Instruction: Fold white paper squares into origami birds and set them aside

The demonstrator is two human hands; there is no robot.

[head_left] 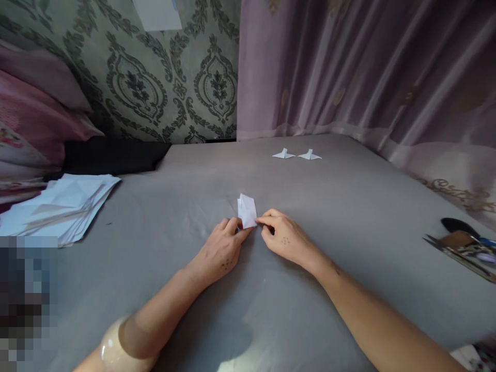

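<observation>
A small folded white paper [247,211] stands out in the middle of the grey cloth surface, between my two hands. My left hand [225,243] grips its lower left edge, with the thumb reaching along the bottom. At the lower right corner, the thumb and index finger of my right hand [284,235] are pinched together on the paper's edge; its other fingers are curled in. Farther back sit two folded paper figures [284,154] with pointed, wing-like sides, placed next to each other.
On the left lies a stack of white paper sheets [73,199], with a black flat item [116,155] behind it. Scissors [457,256] and other small tools rest at the right edge. A pink curtain [310,67] hangs along the back right, beside a patterned wall [174,77].
</observation>
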